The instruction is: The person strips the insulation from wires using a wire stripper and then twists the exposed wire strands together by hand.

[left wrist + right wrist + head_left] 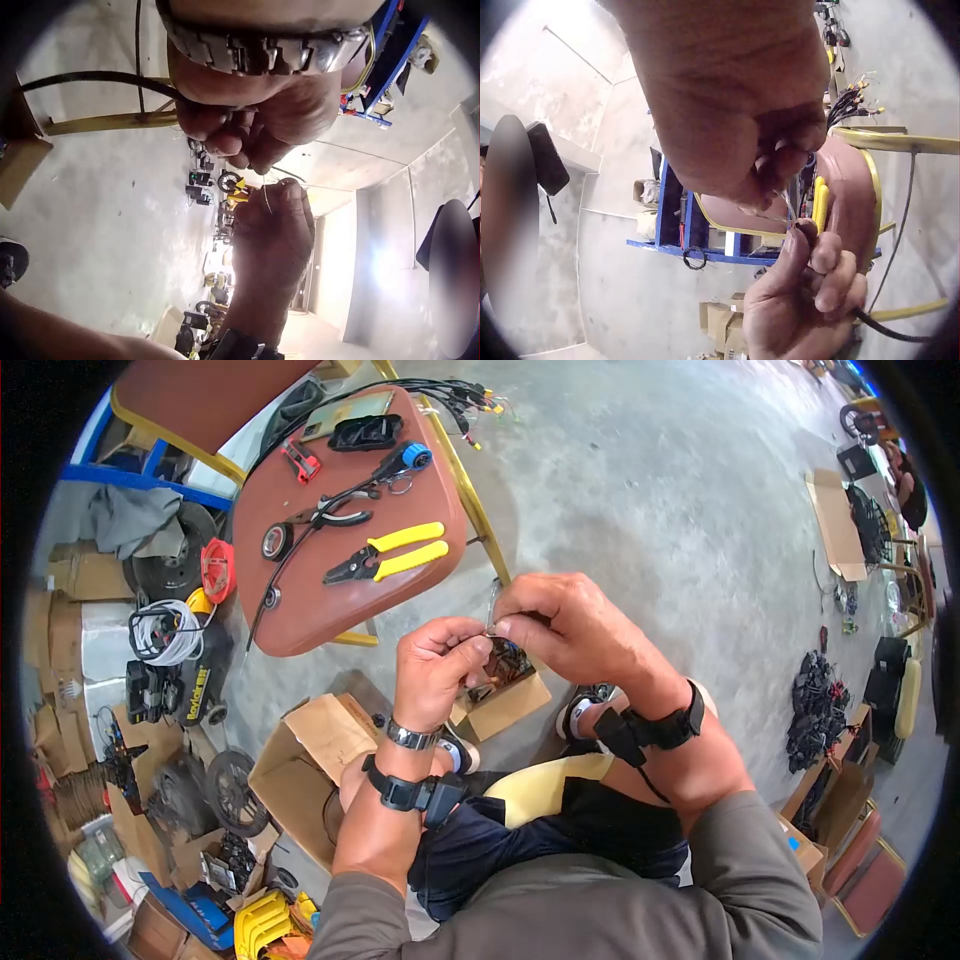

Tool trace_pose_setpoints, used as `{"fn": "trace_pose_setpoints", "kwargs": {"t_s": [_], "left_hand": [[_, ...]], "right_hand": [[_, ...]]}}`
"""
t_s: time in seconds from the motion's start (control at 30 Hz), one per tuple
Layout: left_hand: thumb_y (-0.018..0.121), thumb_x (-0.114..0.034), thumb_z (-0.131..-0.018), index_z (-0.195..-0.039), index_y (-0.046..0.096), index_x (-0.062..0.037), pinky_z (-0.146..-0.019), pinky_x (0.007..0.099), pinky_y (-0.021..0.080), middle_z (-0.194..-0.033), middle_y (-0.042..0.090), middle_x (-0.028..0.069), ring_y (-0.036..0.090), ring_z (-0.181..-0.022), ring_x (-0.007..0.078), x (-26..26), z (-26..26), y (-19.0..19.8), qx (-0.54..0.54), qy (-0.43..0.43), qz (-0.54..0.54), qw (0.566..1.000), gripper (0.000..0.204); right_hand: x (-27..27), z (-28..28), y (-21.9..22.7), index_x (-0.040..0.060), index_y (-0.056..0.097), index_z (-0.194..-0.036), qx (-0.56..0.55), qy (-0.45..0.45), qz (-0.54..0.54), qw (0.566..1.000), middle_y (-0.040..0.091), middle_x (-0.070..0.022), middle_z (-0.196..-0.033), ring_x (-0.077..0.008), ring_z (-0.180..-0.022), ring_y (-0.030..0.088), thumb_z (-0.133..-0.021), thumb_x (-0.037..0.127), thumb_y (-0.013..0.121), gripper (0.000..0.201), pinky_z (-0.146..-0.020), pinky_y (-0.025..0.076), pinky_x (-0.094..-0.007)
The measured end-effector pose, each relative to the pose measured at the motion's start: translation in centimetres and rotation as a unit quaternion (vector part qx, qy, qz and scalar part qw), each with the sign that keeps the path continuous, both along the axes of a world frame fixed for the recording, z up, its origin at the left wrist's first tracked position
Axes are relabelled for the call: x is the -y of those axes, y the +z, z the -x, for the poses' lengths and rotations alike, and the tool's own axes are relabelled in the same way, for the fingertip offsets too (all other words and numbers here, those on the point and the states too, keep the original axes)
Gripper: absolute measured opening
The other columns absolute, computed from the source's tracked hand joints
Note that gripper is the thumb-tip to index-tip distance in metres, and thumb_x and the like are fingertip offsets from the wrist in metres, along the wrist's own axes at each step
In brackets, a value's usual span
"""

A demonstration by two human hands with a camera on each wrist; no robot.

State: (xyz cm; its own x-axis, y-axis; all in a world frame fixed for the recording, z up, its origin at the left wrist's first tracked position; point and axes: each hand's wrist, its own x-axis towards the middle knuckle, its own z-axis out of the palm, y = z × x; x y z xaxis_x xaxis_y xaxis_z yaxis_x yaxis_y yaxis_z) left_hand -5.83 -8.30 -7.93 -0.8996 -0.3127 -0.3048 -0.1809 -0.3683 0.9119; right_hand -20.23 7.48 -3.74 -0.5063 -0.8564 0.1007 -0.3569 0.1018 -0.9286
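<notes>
In front of the body my left hand [432, 672] grips a black cable [97, 76] whose tail leaves the palm. Fine bare wires [789, 208] emerge at its fingertips. My right hand [572, 622] pinches those wires between thumb and fingers, tip to tip with the left hand. The left wrist view shows a hair-thin strand between the two hands. Most of the cable end is hidden inside the left fingers. Wire strippers [408, 565] with yellow handles lie on the brown chair seat [320, 615] beyond the hands.
Black-handled pliers [345, 518], a tape roll [277, 541] and a cable with a blue connector [416, 456] are on the seat. An open carton [510, 710] of scraps stands below the hands; a larger box [300, 760] is to its left. Wheels and cartons crowd the left side.
</notes>
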Motion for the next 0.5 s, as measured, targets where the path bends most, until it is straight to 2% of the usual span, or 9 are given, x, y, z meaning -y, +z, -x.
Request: {"fn": "trace_pose_setpoints", "kwargs": {"t_s": [0.13, 0.23, 0.33, 0.43, 0.5], "left_hand": [[0.067, -0.004, -0.087, -0.097, 0.065, -0.0001, -0.051, 0.0223, 0.039, -0.073, 0.062, 0.0047, 0.051, -0.055, 0.0104, 0.0, -0.1, -0.4, -0.025, -0.024, -0.033, 0.999, 0.011], [0.067, -0.004, -0.087, -0.096, 0.065, 0.0, -0.051, 0.0223, 0.039, -0.073, 0.062, 0.0045, 0.051, -0.055, 0.0103, 0.3, -0.4, -0.3, -0.041, -0.055, -0.033, 0.997, 0.01], [0.067, -0.002, -0.086, -0.097, 0.066, 0.0004, -0.049, 0.0202, 0.041, -0.074, 0.065, 0.0041, 0.052, -0.054, 0.0063, 0.4, -0.6, -0.8, -0.039, -0.032, -0.024, 0.998, 0.012], [0.067, -0.002, -0.085, -0.098, 0.066, 0.0001, -0.05, 0.0202, 0.041, -0.074, 0.065, 0.0035, 0.052, -0.054, 0.0059, -0.1, -0.7, -0.8, -0.016, -0.014, -0.009, 1.0, 0.013], [0.068, -0.002, -0.085, -0.099, 0.066, 0.0001, -0.05, 0.0203, 0.042, -0.075, 0.065, 0.003, 0.052, -0.054, 0.0058, -0.5, -0.7, -0.4, -0.009, -0.016, -0.011, 1.0, 0.013]], "right_hand": [[-0.3, 0.5, -0.7, 0.0026, 0.065, -0.083, -0.036, -0.055, -0.004, 0.998, 0.063, -0.0172, -0.072, -0.0364, -0.071, 0.063, -0.084, 0.011, 0.062, 0.009, -0.064, 0.05, -0.041], [-0.3, 0.2, -0.9, 0.0027, 0.065, -0.084, -0.061, -0.043, -0.017, 0.997, 0.063, -0.0175, -0.074, -0.0377, -0.073, 0.063, -0.084, 0.013, 0.062, 0.01, -0.065, 0.05, -0.0416], [-0.6, -0.1, -0.4, 0.0026, 0.065, -0.085, 0.008, -0.043, -0.02, 0.999, 0.064, -0.0177, -0.074, -0.037, -0.073, 0.064, -0.085, 0.015, 0.062, 0.013, -0.066, 0.05, -0.0415], [-0.6, -0.5, -0.1, -0.0002, 0.064, -0.088, 0.027, 0.02, -0.015, 0.999, 0.062, -0.0107, -0.074, -0.019, -0.068, 0.058, -0.088, 0.009, 0.064, 0.01, -0.063, 0.047, -0.0342], [-0.5, -0.6, 0.2, -0.0004, 0.064, -0.087, 0.04, 0.009, -0.032, 0.999, 0.062, -0.0106, -0.075, -0.0192, -0.069, 0.058, -0.088, 0.009, 0.063, 0.01, -0.064, 0.047, -0.0336]]}}
